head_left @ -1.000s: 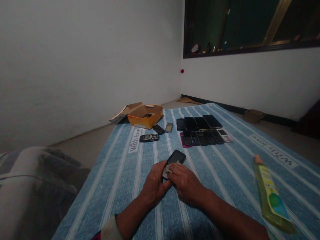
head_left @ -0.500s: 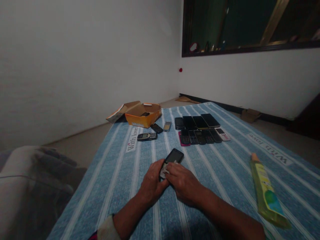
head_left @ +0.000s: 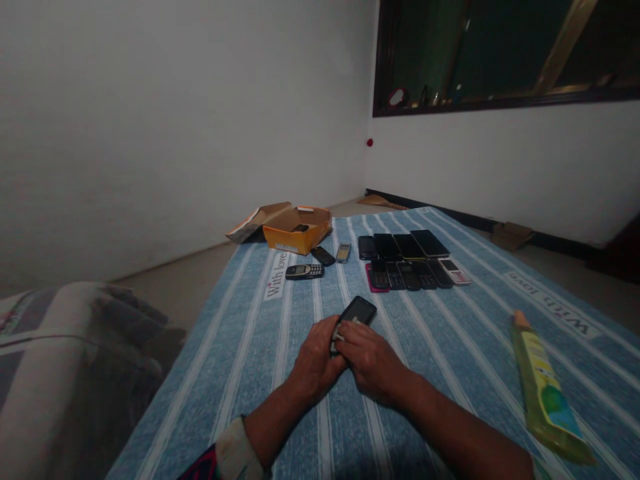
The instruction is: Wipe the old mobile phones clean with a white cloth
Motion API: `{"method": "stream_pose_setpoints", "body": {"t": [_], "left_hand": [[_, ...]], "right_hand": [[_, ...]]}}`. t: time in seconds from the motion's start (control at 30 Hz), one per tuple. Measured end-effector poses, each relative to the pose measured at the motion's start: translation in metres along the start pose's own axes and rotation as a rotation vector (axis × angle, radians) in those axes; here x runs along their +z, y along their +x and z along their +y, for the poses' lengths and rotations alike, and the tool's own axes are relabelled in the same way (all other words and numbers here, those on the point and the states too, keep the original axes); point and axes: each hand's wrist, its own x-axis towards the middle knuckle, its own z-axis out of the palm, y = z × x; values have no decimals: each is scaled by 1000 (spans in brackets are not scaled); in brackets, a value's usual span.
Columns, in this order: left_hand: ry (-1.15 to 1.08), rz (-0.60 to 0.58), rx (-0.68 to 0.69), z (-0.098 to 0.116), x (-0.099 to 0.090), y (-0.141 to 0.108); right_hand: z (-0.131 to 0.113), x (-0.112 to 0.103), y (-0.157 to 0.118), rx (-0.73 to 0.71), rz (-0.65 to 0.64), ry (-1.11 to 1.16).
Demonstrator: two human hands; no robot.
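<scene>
My left hand (head_left: 316, 357) is wrapped round the lower part of a dark mobile phone (head_left: 361, 310), whose black screen end points away from me. Over the phone's near half, my right hand (head_left: 370, 360) presses a crumpled pale cloth or tissue (head_left: 347, 327), mostly covered by the fingers. Beyond my hands lie a dark keypad phone (head_left: 305, 271), a small black phone (head_left: 323, 256) and a silver phone (head_left: 343, 252).
Two rows of phones (head_left: 411, 246) lie at the back right. An opened orange box (head_left: 290, 239) stands at the back left. A yellow-green bottle (head_left: 547, 393) lies on the striped tablecloth (head_left: 260, 353) at right. A covered seat (head_left: 55, 380) is left of the table.
The view has turned slightly left, so everything appears shifted right. My right fingers and the cloth have moved slightly on the phone; both hands keep their hold.
</scene>
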Motion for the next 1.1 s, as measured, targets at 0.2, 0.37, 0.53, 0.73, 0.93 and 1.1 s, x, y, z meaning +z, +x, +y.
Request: {"method": "stream_pose_setpoints", "body": {"t": [0.2, 0.37, 0.53, 0.73, 0.93, 1.1], "left_hand": [[2, 7, -8, 1, 1, 1], [36, 9, 41, -8, 3, -1], [38, 11, 52, -14, 6, -1], [48, 32, 46, -14, 9, 0], [80, 27, 16, -12, 6, 1], [93, 50, 41, -16, 7, 2]], "right_hand": [[7, 0, 2, 55, 28, -32], [-3, 0, 0, 6, 10, 15], [-5, 2, 2, -14, 36, 24], [7, 4, 3, 47, 46, -16], [8, 2, -3, 54, 56, -54], [-1, -2, -3, 42, 45, -52]]}}
